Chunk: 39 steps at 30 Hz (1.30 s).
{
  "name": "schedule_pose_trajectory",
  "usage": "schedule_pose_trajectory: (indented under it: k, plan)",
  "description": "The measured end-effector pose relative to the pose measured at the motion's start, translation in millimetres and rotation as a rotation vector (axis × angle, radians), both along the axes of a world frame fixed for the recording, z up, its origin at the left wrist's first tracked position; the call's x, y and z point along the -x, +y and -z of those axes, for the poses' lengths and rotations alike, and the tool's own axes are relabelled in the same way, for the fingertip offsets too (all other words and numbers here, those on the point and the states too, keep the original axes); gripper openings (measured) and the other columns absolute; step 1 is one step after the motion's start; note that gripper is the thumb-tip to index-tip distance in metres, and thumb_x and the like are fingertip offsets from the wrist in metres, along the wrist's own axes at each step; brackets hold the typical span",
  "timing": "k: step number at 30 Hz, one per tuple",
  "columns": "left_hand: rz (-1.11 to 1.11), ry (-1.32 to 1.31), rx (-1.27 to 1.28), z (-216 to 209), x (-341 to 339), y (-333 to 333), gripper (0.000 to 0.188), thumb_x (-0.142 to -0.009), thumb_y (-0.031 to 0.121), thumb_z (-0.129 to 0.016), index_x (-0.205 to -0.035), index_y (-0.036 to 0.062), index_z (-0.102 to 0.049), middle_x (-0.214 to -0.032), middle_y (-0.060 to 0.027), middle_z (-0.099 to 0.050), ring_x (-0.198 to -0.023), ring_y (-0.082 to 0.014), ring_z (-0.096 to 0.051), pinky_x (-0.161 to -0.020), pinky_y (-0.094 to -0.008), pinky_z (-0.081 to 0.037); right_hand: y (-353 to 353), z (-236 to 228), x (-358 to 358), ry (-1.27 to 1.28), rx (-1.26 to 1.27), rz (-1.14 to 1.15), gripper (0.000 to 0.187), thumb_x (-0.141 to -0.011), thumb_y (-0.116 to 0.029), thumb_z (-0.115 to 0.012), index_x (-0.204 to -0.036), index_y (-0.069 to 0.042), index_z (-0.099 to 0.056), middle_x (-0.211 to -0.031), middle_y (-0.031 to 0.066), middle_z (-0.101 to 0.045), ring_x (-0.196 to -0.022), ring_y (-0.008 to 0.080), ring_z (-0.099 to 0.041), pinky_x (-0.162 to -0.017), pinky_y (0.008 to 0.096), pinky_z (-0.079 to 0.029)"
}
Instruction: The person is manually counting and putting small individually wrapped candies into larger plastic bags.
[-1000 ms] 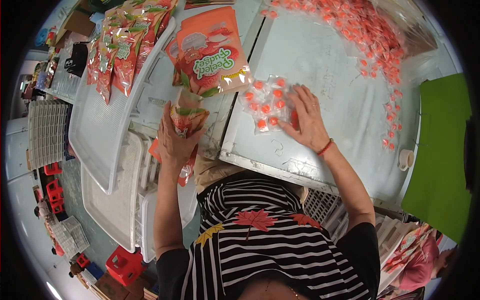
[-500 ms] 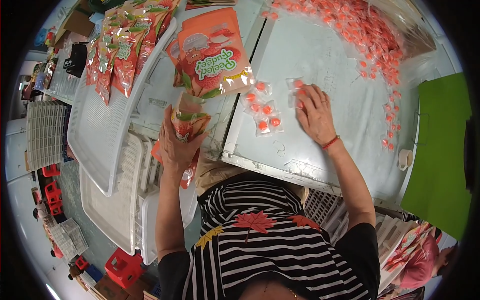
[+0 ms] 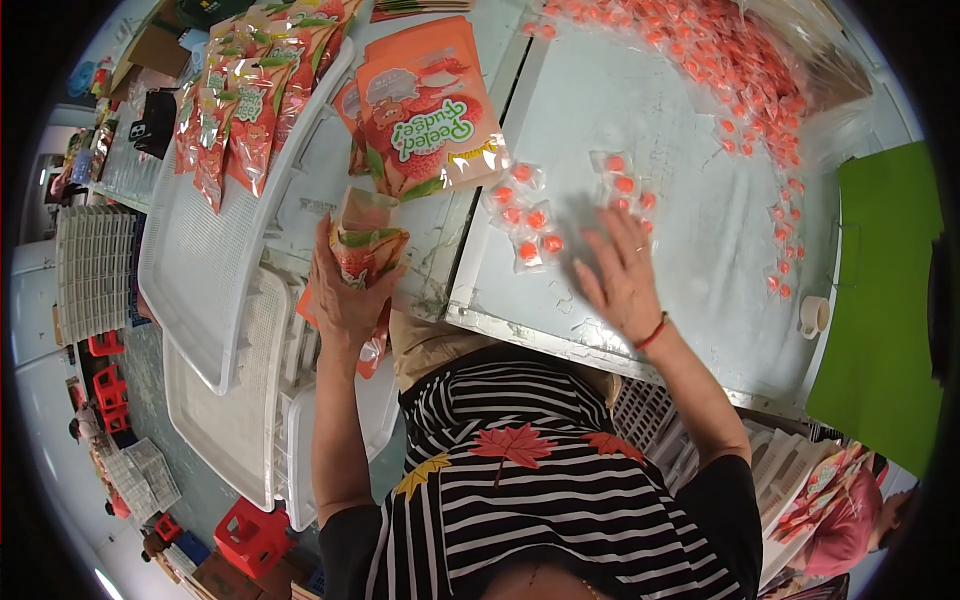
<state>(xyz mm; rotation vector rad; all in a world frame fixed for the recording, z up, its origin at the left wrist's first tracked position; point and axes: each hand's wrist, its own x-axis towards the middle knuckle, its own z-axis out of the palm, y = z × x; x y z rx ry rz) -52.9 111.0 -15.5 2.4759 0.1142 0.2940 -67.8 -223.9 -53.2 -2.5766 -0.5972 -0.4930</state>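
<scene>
My left hand [image 3: 342, 297] is wrapped round a red and tan candy pouch [image 3: 368, 258] at the table's near edge. The pouch stands upright with its mouth spread. My right hand [image 3: 627, 283] hovers over the pale tabletop with its fingers apart and nothing in them. Just beyond its fingertips lie several wrapped red candies [image 3: 624, 185], a few partly covered by the fingers. To their left sits another small cluster of wrapped candies [image 3: 527, 216]. Flat printed pouches [image 3: 432, 125] are stacked beyond my left hand.
A large heap of wrapped candies [image 3: 735, 75] fills the far right, with a line of them trailing nearer. White trays [image 3: 190, 270] stand at the left, the upper one bearing filled pouches [image 3: 245, 115]. A small white cup-like object [image 3: 813, 316] and a green board [image 3: 880, 300] are at the right.
My right hand has drawn back toward me, uncovering candies that now lie slightly farther right. My left hand and its pouch have shifted slightly left.
</scene>
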Motion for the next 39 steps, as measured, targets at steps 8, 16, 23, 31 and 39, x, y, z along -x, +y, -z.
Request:
schedule_pose_trajectory:
  k: [8,16,23,31,39]
  plan:
    - [-0.004,0.014,0.015,-2,-2,-1,0.100,-0.060,0.024,-0.085,-0.141,0.0066,-0.030,-0.130,-0.0220,-0.048,-0.118,-0.0380,-0.048,-0.098,-0.0433,-0.041,15,17,25,0.156,-0.097,0.048,0.040,-0.078,-0.006,-0.067,-0.115,0.001,-0.056,-0.129,0.0190,-0.046,-0.123,0.0395,-0.042,-0.102,0.0487,-0.036]
    - [0.036,-0.024,-0.019,0,2,1,0.101,-0.060,0.024,-0.086,-0.142,0.0063,-0.029,-0.132,-0.0217,-0.047,-0.120,-0.0371,-0.048,-0.098,-0.0429,-0.040,31,13,25,0.059,-0.081,0.001,0.038,-0.076,-0.006,-0.068,-0.112,0.002,-0.057,-0.126,0.0190,-0.048,-0.121,0.0389,-0.044,-0.099,0.0488,-0.038]
    - [0.012,-0.078,-0.018,0,4,2,0.096,-0.062,0.015,-0.083,-0.143,0.0105,-0.030,-0.120,-0.0215,-0.056,-0.108,-0.0316,-0.057,-0.091,-0.0386,-0.046,31,14,23,0.010,-0.187,-0.025,0.032,-0.076,-0.003,-0.068,-0.107,0.001,-0.059,-0.117,0.0169,-0.053,-0.111,0.0353,-0.050,-0.094,0.0480,-0.041]
    - [0.032,-0.022,0.005,-3,-4,-8,0.100,-0.060,0.020,-0.084,-0.142,0.0057,-0.029,-0.132,-0.0223,-0.046,-0.119,-0.0389,-0.048,-0.098,-0.0426,-0.041,-31,9,4,-0.092,-0.241,0.059,0.044,-0.080,-0.026,-0.065,-0.114,0.000,-0.055,-0.124,0.0188,-0.050,-0.115,0.0393,-0.047,-0.097,0.0499,-0.037]
    - [0.094,-0.129,-0.051,0,-8,-25,0.100,-0.060,0.018,-0.084,-0.143,0.0105,-0.029,-0.122,-0.0235,-0.055,-0.111,-0.0373,-0.056,-0.091,-0.0406,-0.046,-45,29,-70,0.061,-0.076,0.017,0.063,-0.079,-0.044,-0.067,-0.127,-0.007,-0.050,-0.134,0.0202,-0.042,-0.128,0.0389,-0.037,-0.102,0.0524,-0.031]
